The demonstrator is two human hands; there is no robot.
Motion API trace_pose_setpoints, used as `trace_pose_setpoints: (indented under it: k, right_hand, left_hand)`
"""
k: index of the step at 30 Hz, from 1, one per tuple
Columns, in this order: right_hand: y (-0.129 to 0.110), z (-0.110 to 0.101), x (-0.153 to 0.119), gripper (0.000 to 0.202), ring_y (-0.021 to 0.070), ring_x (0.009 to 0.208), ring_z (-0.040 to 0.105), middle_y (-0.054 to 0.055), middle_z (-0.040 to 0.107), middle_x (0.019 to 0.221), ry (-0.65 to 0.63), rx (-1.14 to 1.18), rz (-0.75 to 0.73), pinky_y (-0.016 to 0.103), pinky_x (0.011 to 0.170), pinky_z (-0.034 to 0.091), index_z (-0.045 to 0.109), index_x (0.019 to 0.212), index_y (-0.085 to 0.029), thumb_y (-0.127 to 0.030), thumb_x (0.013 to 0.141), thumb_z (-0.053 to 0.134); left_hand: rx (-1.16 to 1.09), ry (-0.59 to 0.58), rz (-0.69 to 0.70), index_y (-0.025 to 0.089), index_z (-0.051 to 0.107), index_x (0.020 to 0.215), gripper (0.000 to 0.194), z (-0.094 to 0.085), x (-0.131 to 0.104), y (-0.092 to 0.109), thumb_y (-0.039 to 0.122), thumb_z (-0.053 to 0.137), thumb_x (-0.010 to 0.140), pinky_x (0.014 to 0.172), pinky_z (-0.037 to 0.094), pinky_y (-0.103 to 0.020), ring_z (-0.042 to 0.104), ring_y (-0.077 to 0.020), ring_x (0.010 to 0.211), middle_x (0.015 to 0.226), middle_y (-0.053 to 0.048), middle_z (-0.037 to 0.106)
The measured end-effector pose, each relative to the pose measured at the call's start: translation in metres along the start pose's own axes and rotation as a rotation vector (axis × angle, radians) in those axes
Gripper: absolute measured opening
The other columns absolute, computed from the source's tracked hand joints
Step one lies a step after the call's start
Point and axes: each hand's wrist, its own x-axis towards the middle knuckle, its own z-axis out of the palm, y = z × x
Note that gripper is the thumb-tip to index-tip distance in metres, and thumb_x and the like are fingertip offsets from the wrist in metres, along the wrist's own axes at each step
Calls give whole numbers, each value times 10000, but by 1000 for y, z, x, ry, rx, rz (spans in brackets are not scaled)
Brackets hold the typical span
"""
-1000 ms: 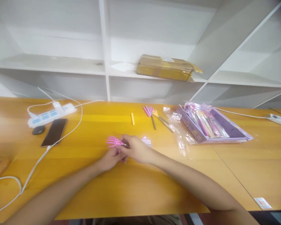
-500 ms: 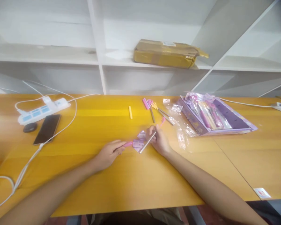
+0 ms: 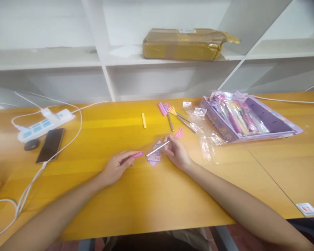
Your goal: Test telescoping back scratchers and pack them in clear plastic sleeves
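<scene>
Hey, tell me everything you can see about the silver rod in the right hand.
The silver rod is slim, straight and shiny, and looks like metal. The right hand grips it at a slant, its free end pointing toward the pink tube in the left hand, with a gap between. Beyond the right hand, roughly in line, shows a pink hand-shaped head; any join is hidden. The rod crosses in front of purple cards.
</scene>
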Motion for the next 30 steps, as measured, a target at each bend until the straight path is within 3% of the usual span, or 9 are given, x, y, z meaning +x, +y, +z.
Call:
trace_pose_setpoints:
  k: [3,8,14,18,24,30]
  right_hand:
    - [0,0,2,431,70,429,260,-84,506,558,-6,11,-2,264,538,311,552,908,-227,-647,944,642]
    - [2,0,2,429,65,434,278,-55,585,609,2,-16,-19,272,532,294,615,931,-211,-637,937,659]
    - [0,0,-1,429,69,472,326,-23,621,673,35,-97,-77,281,540,264,683,904,-188,-614,953,675]
    - [-3,1,-4,430,74,495,351,-4,643,706,5,-155,-78,285,573,307,714,888,-179,-601,961,679]
    - [-5,-5,-7,489,112,558,451,8,630,694,-68,-259,-113,304,656,428,743,912,-190,-649,1003,601]
    - [0,0,-14,472,91,542,473,13,656,827,-171,-256,-201,297,624,442,750,990,-200,-616,1056,537]
  left_hand:
    - [-70,16,-31,252,701,1417,467,1,0,-4,514,539,1066,748,491,-261,593,-144,795,984,-52,722]
    - [-64,15,3,290,734,1370,408,2,1,-6,495,567,1059,675,453,-243,570,-121,748,1036,-46,721]
    - [102,149,48,354,742,1354,350,2,2,-7,456,549,1080,786,493,-265,631,-151,876,988,-22,708]
    - [210,230,71,387,753,1330,316,0,3,-7,419,558,1083,850,513,-275,662,-158,939,1045,-12,733]
    - [223,184,138,354,778,1291,293,0,2,-7,396,589,1071,869,538,-289,706,-172,977,1123,-24,779]
    - [170,169,108,333,813,1230,265,-3,3,-8,407,650,1034,809,544,-266,729,-165,929,1086,-26,795]
